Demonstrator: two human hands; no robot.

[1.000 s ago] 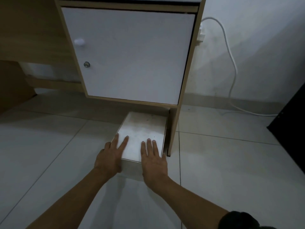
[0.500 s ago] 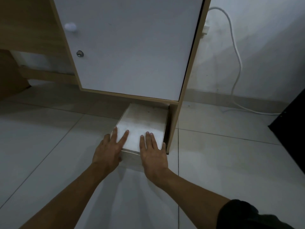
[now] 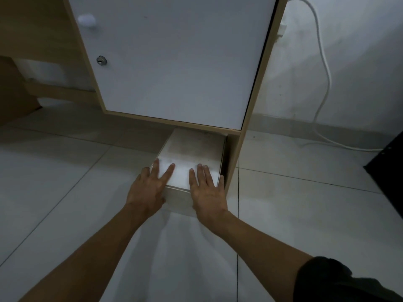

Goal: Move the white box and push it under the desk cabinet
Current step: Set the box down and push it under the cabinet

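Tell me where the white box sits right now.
On the floor at centre of the head view, the white box sits partly under the desk cabinet, against its right side panel.

White cable [image 3: 322, 62] hangs down the wall [image 3: 359, 62] from a plug [image 3: 279, 31] up near the top, then loops along the tiled floor [image 3: 54, 192] toward a black object [image 3: 390, 162] at the right edge (only a corner shows). Brown cardboard-like panel [image 3: 15, 94] at far left, partly cropped.
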